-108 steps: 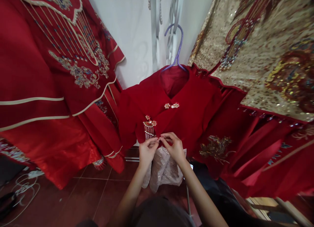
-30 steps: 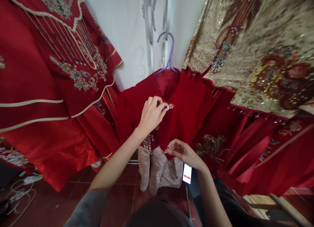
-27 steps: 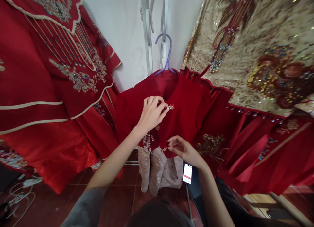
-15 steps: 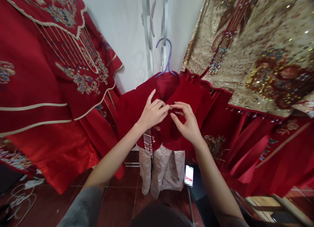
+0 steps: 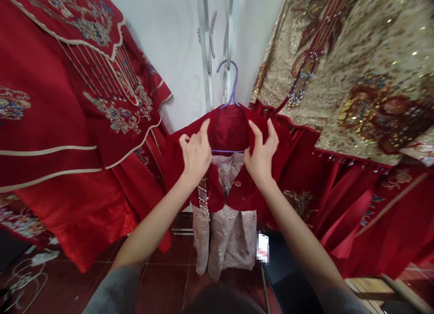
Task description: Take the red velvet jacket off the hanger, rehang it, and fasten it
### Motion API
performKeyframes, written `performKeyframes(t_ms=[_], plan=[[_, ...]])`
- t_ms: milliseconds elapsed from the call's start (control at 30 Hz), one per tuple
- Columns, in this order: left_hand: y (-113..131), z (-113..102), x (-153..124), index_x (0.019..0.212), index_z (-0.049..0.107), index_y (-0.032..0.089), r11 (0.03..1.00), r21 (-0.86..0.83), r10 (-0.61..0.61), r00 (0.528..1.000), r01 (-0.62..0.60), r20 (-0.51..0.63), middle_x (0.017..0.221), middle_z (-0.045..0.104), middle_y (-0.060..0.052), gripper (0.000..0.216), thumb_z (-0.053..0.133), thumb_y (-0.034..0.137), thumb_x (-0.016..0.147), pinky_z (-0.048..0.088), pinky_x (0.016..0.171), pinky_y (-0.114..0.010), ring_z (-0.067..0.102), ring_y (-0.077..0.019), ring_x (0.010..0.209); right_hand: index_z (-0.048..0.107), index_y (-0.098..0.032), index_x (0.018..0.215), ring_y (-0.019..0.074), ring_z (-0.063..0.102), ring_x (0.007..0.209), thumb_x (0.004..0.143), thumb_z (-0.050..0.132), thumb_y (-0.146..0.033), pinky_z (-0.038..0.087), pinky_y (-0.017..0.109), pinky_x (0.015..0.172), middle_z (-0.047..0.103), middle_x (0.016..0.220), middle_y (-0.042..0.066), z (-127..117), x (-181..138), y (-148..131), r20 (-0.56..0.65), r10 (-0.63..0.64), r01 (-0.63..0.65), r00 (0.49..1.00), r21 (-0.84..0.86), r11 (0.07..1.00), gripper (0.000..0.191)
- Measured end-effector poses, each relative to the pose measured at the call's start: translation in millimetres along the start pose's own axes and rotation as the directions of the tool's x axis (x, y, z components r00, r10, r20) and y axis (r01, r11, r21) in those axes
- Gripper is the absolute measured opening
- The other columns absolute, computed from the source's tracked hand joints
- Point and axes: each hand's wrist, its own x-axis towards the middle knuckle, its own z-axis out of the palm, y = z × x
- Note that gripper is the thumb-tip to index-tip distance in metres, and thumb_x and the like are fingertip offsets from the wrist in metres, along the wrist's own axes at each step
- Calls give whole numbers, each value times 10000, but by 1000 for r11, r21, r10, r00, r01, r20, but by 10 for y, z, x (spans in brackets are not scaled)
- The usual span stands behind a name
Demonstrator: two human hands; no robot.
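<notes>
A short dark red jacket (image 5: 183, 146) hangs on a purple hanger (image 5: 233, 81), its front spread apart at the top. My left hand (image 5: 197, 154) grips the front edge on the left, fingers bent over the cloth. On the opposite edge, my right hand (image 5: 261, 153) pinches the cloth between thumb and fingers. Between the hands the jacket's red lining and the hanger's bar show. Pale patterned trousers (image 5: 232, 232) hang from that bar inside the jacket. A beaded tassel (image 5: 202, 196) dangles below my left hand, and a small gold fastening (image 5: 236, 183) sits below my right.
Red embroidered garments (image 5: 68, 124) hang at the left, and a gold sequined garment (image 5: 339, 78) at the right. A pale metal rack (image 5: 205, 47) stands against the wall. Low on the right is a lit phone (image 5: 263, 248) beside a dark surface. White cables (image 5: 25, 278) lie on the tiled floor.
My hands, earlier together at the jacket's front fastening, have moved apart to its two edges. The front has been opened, uncovering the hanger bar and the trousers' top.
</notes>
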Motion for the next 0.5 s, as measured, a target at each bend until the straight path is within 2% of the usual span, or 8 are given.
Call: performKeyframes(t_ms=[67,133,200,267,333,433,500], plan=[[-54,-65,26,1436,368,123,998,60,-17,1000,18,-17,1028,650,-153,648,430,88,792,349,935,-488,580,-285,955,502,-311,1340,340,365,1254,784,441,-81,323,615,1012,360,1318,133,-99,-18,40,-5,11,-11,1000,-1,1000,605],[-107,-113,58,1413,402,102,996,89,-14,1000,16,-21,1164,587,-212,650,472,94,767,380,895,-490,546,-337,1046,576,-296,1273,327,402,1170,811,439,-88,349,601,984,403,1164,131,-185,-25,56,-12,9,-9,1000,11,1000,525],[-169,-148,97,1350,476,122,996,91,-13,1000,15,-13,1209,557,-212,569,501,121,782,409,866,-462,535,-344,1067,627,-288,1203,328,408,1148,837,434,-103,357,600,966,416,1111,126,-251,-8,68,25,-42,42,999,7,999,453],[-248,-182,136,1239,559,163,996,85,-22,1000,22,3,1150,592,-171,415,512,175,827,432,840,-427,559,-313,1020,669,-252,1101,343,419,1144,839,438,-110,364,609,940,442,1127,138,-314,37,102,87,-90,94,992,-38,995,377],[-333,-226,172,1111,613,194,995,96,-30,999,28,22,1042,639,-126,269,512,231,865,442,820,-405,587,-282,943,680,-179,1001,375,445,1128,824,471,-122,373,622,897,486,1121,173,-391,113,176,148,-76,95,986,-130,987,280],[-427,-314,220,1006,641,213,991,129,-36,998,30,46,933,677,-87,187,506,276,893,439,778,-375,609,-253,853,655,-107,905,406,521,1067,791,593,-200,374,621,870,578,987,205,-528,299,347,260,37,43,965,-296,954,159],[-449,-382,258,1003,654,220,989,139,-52,998,45,47,910,692,-77,203,488,297,914,428,732,-351,616,-245,821,634,-108,874,393,584,1010,736,711,-311,392,583,876,631,899,191,-601,478,479,357,120,20,926,-366,931,257]])
